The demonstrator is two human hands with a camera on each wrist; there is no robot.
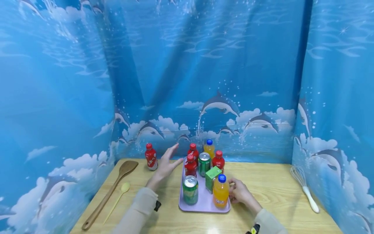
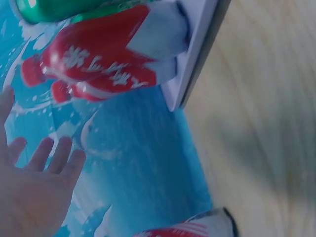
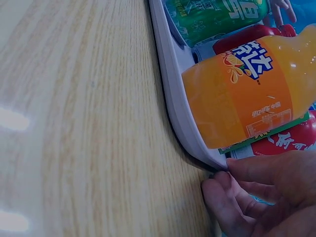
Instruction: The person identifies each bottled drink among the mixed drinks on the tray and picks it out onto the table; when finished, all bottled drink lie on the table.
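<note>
A pale purple tray (image 1: 204,210) carries drinks on the table. Its front holds a green can (image 1: 190,193) and an orange soda bottle (image 1: 221,195) with a blue cap. Behind them stand a green carton (image 1: 212,180), another green can (image 1: 204,166), three red bottles (image 1: 191,168) and a second orange bottle (image 1: 208,149). My right hand (image 1: 239,191) pinches the tray's right rim, thumb on the edge and fingers curled below it in the right wrist view. My left hand (image 1: 164,166), fingers spread and holding nothing, hovers between the tray's left side and a lone red bottle (image 1: 151,159).
At the left lie a wooden spatula (image 1: 114,191) and a small yellow spoon (image 1: 119,196). A whisk (image 1: 305,190) with a white handle lies at the far right. Blue dolphin-print curtains (image 1: 204,81) close off the table's back and sides.
</note>
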